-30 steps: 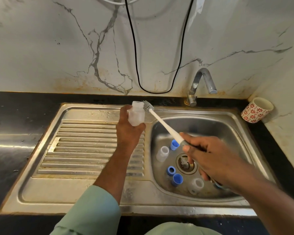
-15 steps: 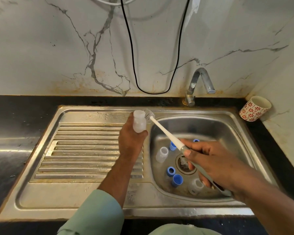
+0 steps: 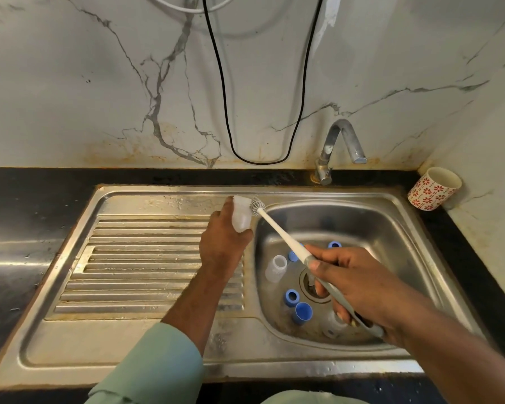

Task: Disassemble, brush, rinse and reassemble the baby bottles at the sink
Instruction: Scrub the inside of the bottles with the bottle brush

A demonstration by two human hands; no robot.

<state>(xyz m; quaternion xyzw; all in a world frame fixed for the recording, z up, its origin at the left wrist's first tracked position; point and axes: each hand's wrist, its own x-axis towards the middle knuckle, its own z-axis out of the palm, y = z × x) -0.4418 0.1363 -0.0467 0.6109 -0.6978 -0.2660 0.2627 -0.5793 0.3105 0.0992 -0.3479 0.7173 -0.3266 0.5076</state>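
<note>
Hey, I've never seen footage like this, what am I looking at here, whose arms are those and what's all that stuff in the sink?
There is no machine here. The picture comes from a camera worn on a person's head, looking down at their own two hands over a steel sink.

The left hand grips a small clear bottle above the edge between the ribbed drainboard and the basin. The right hand holds a long bottle brush; its bristle head sits right beside the bottle's open end, not plainly inside it.

In the basin lie taken-apart pieces: another clear bottle, blue rings and a blue cap near the drain. The tap shows no running water. A flowered cup leans in the counter's corner.
</note>
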